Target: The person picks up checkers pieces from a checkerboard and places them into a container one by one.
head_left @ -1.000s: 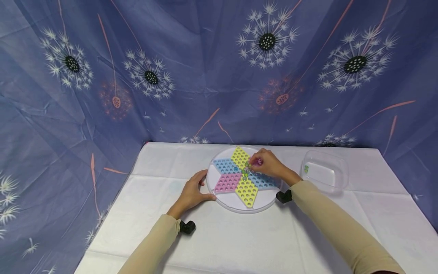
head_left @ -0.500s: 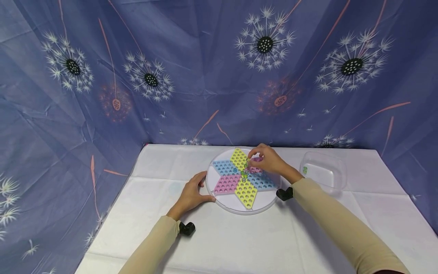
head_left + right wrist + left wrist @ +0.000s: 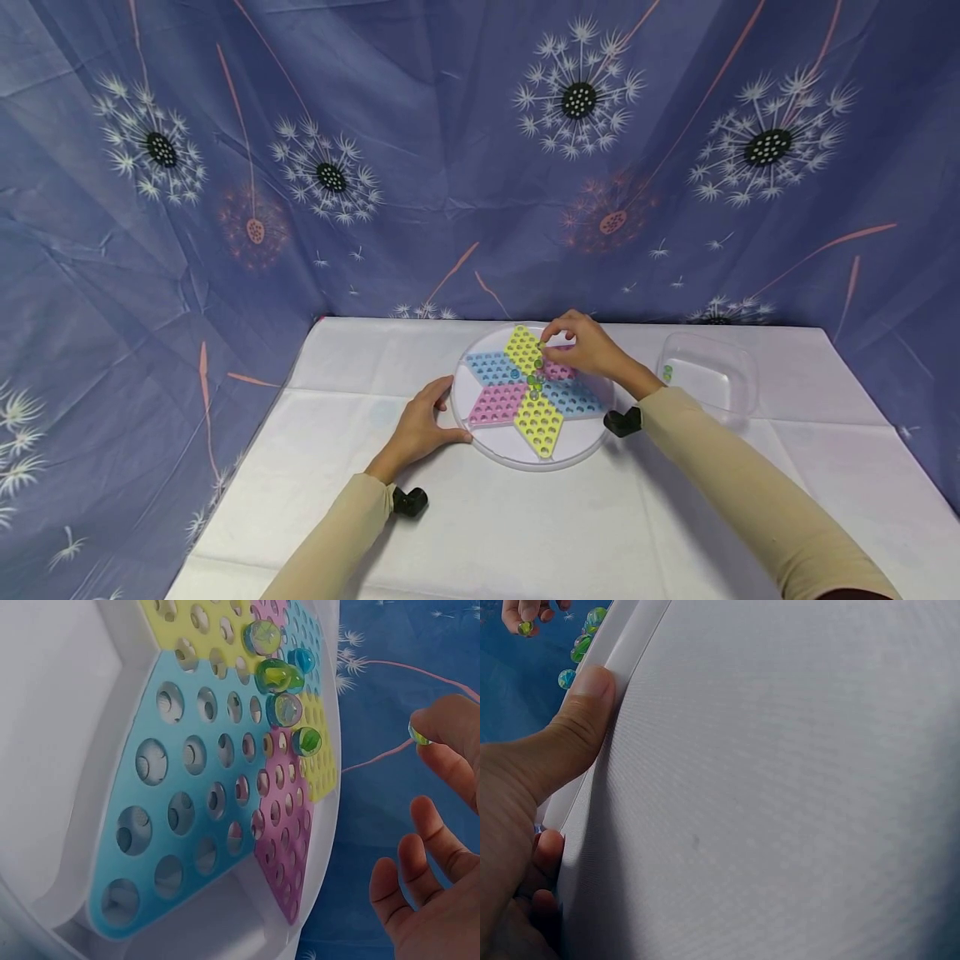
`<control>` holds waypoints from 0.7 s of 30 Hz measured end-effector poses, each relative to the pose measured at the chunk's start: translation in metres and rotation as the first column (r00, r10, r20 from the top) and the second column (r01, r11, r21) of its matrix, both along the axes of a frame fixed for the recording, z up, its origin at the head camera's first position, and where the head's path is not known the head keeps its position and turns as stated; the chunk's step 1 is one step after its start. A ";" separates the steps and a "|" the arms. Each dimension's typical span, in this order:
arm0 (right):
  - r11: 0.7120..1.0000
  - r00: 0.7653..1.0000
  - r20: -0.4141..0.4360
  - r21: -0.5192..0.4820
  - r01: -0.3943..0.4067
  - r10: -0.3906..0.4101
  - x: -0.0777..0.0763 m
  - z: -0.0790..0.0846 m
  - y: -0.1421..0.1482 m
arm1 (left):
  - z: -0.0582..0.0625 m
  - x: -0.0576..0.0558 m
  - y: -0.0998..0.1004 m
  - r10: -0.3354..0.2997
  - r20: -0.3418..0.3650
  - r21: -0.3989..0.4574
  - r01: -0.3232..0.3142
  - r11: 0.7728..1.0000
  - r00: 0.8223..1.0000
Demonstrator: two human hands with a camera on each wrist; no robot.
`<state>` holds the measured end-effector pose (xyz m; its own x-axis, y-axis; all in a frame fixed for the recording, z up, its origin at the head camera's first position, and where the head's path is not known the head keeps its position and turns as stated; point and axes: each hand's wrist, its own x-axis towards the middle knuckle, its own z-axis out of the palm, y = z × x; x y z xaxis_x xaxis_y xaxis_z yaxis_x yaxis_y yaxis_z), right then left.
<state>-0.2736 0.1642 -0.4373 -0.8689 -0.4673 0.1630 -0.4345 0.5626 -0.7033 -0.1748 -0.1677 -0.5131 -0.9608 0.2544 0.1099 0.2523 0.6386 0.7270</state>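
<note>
A round white Chinese checkers board (image 3: 493,450) carries a star of yellow, blue and pink holed points. My left hand (image 3: 417,425) rests against its left rim, thumb and fingers spread along the edge; the left wrist view has the thumb pressing the rim. Over the far side of the board, my right hand (image 3: 591,347) pinches a yellow-green marble (image 3: 421,735) between thumb and index finger, the other fingers loosely bent. Several marbles sit around the star's middle, among them a clear marble (image 3: 285,709), a green marble (image 3: 307,741) and a blue marble (image 3: 301,660).
A clear plastic box (image 3: 750,367) stands right of the board, with green marbles (image 3: 667,373) at its left side. White cloth (image 3: 525,533) covers the table. A blue dandelion-print curtain (image 3: 450,167) hangs behind the table's far edge.
My right hand's fingertips have risen from near the star's middle toward the far yellow point, and the marble now shows between them. The left hand has stayed at the rim.
</note>
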 end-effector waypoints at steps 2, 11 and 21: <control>1.000 1.000 0.006 -0.001 0.004 -0.004 0.001 0.001 0.000 | 0.000 0.000 0.000 0.000 0.003 0.004 0.000 1.000 1.000; 0.999 0.999 0.026 -0.004 0.045 -0.045 0.006 0.009 0.010 | 0.001 -0.001 0.002 -0.007 0.000 0.006 0.007 1.000 1.000; 0.996 0.996 0.025 0.033 0.087 -0.088 0.012 0.020 0.043 | 0.001 -0.001 0.000 -0.016 0.002 0.022 0.016 1.000 1.000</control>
<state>-0.2619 0.2072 -0.4175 -0.9105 -0.3939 0.1258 -0.3642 0.6200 -0.6949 -0.1757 -0.1672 -0.5125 -0.9570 0.2670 0.1137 0.2606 0.6183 0.7415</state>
